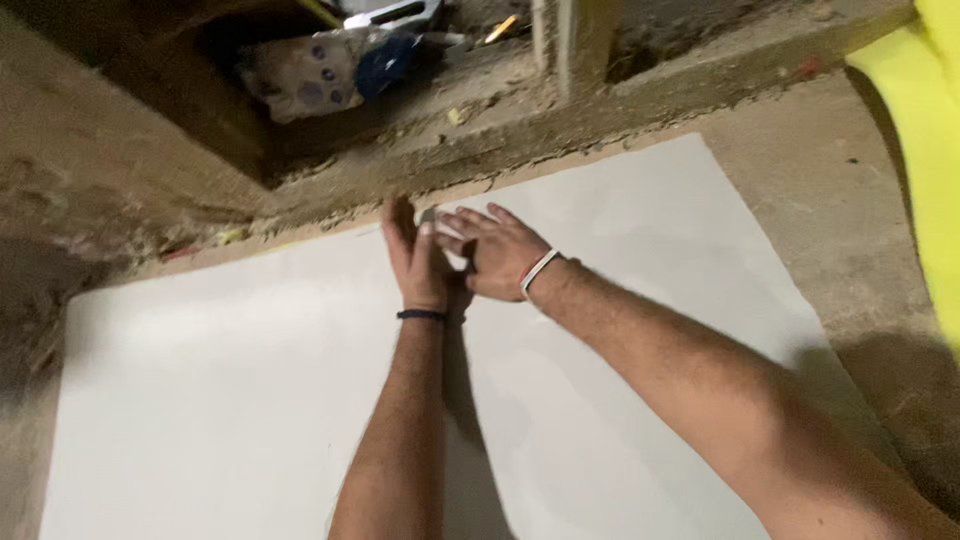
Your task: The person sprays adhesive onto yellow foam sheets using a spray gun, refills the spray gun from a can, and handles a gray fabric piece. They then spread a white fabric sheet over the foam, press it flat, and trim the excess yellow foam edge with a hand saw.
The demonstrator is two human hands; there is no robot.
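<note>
My left hand (418,262) lies flat and open on the white tile (250,400), palm down, fingers pointing at the tile's far edge. My right hand (497,255) sits just beside it, touching it at the fingers; between the fingertips of the two hands a small grey object (428,215) shows, too small to identify. I cannot tell whether the right grip is closed on that object or merely rests against it — the fingers look loosely extended.

The tile lies on the floor (800,180), under both hands and extending toward me and out to both sides. Just beyond the fingertips, its far edge meets a rough concrete ledge (520,150). Past that ledge is a dark recess holding a crumpled bag (305,75) and debris. A yellow sleeve (930,150) hangs well to the right of my right hand.

Step in hand, by my judgement: seating or checking the tile's far edge against the ledge. The next move calls for even downward pressure from both palms and a steady small object at the joint — no sideways shove, since the tile appears free to slide.
</note>
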